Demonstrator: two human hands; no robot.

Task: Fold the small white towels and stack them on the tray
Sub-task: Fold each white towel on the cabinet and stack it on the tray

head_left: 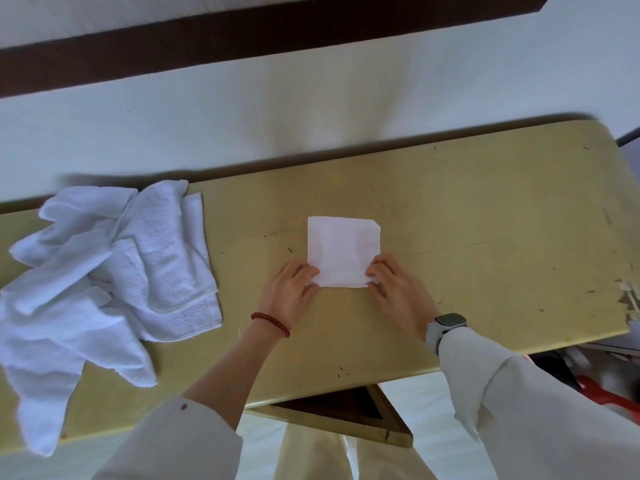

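A small white towel (341, 247), folded into a flat square, lies on the yellowish table (485, 237) near its middle. My left hand (291, 289) pinches the towel's near left corner. My right hand (394, 285) pinches the near right corner. Both hands hold the near edge slightly raised, with the fingers curled over it. A heap of loose white towels (104, 271) covers the left part of the table and hangs over its near edge. No tray is in view.
The table's far edge meets a pale wall with a dark brown band (242, 32). The table's right end is chipped (628, 299). Dark and red objects (602, 393) sit below the right end. A wooden frame (346, 417) shows under the near edge.
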